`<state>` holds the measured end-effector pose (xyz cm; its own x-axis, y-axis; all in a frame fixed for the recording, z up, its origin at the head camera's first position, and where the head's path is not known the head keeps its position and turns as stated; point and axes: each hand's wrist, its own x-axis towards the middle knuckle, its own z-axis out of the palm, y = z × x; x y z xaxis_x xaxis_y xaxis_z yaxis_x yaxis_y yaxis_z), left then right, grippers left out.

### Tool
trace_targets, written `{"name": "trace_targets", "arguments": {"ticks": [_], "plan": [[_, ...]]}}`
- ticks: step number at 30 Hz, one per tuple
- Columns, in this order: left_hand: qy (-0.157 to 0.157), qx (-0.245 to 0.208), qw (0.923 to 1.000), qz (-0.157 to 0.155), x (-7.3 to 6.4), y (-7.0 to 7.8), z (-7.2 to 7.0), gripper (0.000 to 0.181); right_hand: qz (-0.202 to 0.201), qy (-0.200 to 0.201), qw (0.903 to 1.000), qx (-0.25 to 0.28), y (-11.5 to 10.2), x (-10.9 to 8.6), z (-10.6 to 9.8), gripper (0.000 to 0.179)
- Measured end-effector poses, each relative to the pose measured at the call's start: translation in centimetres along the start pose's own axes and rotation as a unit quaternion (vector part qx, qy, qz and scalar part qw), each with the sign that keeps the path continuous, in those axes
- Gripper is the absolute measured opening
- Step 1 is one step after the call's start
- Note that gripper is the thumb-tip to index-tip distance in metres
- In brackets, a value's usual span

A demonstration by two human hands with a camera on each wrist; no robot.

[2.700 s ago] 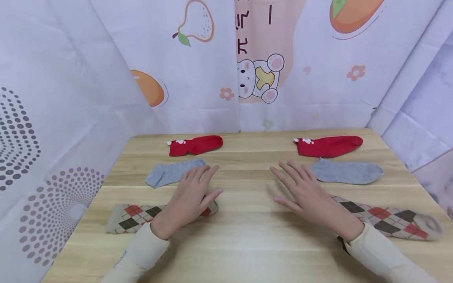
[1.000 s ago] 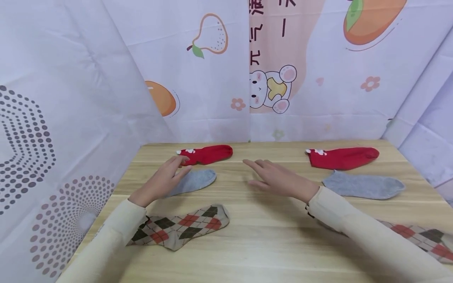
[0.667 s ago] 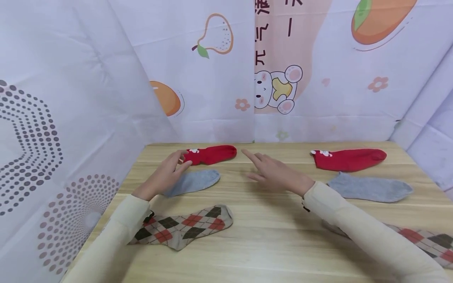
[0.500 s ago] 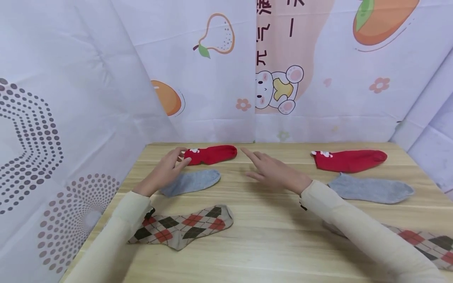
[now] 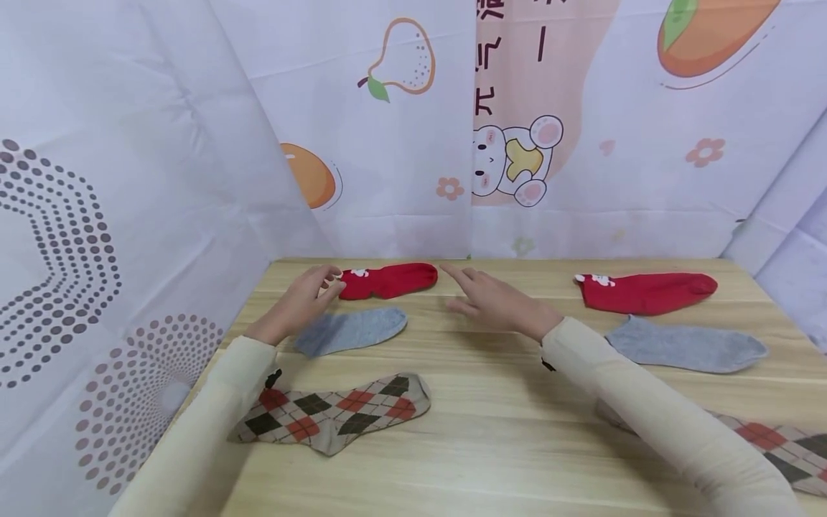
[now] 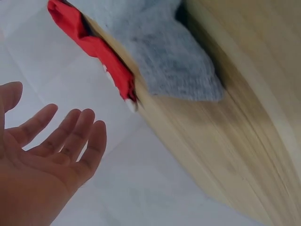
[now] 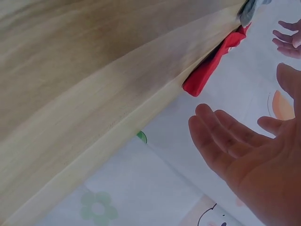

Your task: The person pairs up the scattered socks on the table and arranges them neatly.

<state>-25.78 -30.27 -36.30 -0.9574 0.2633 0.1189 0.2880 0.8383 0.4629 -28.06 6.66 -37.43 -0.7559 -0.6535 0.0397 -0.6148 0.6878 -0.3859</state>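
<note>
In the head view my left hand point(image 5: 304, 300) hovers at the cuff end of the left red sock point(image 5: 390, 281), thumb and fingers apart and holding nothing. Below it lies the left grey sock point(image 5: 355, 330). My right hand point(image 5: 487, 296) hangs over the table just right of that red sock's toe, fingers extended. In the left wrist view the left hand point(image 6: 51, 160) shows an empty palm, with the red sock point(image 6: 94, 47) and grey sock point(image 6: 169, 52) beyond it. The right wrist view shows the right palm point(image 7: 254, 155) bare too, near the red sock point(image 7: 209, 70).
At right lie another red sock point(image 5: 649, 293), another grey sock point(image 5: 688, 346) and an argyle sock point(image 5: 788, 449) partly hidden by my right sleeve. A second argyle sock point(image 5: 342, 413) lies at front left. A printed curtain point(image 5: 413, 129) rises behind the wooden table point(image 5: 491, 445).
Both hands have moved from lower over the table toward the back left, near the left red sock. In the last half second they shifted only slightly. The view has turned a little left.
</note>
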Motion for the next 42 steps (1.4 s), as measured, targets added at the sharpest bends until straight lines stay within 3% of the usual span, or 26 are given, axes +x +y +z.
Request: {"name": "trace_targets", "arguments": {"ticks": [15, 25, 30, 37, 42], "plan": [[0.012, 0.011, 0.9998, 0.010, 2.3, -1.0, 0.0, 0.033, 0.000, 0.012, 0.9997, 0.021, 0.1, 2.5, 0.0, 0.078], [-0.010, 0.016, 0.9993, -0.033, 3.4, -2.0, 0.1, 0.036, 0.010, 0.008, 0.9998, 0.016, -0.2, 4.8, 0.6, 0.076], [-0.019, 0.016, 0.9981, -0.056, 4.1, -2.0, 0.2, 0.037, 0.024, 0.001, 0.9994, 0.025, 0.0, 5.5, 0.8, 0.075], [-0.022, 0.016, 0.9976, -0.063, 5.5, -1.9, 0.6, 0.037, 0.037, -0.006, 0.9988, 0.033, 0.5, 6.0, 0.9, 0.072], [-0.044, 0.026, 0.9953, -0.082, 6.3, -1.7, 1.0, 0.038, 0.043, -0.003, 0.9983, 0.038, 0.6, 7.1, 1.1, 0.068]]}}
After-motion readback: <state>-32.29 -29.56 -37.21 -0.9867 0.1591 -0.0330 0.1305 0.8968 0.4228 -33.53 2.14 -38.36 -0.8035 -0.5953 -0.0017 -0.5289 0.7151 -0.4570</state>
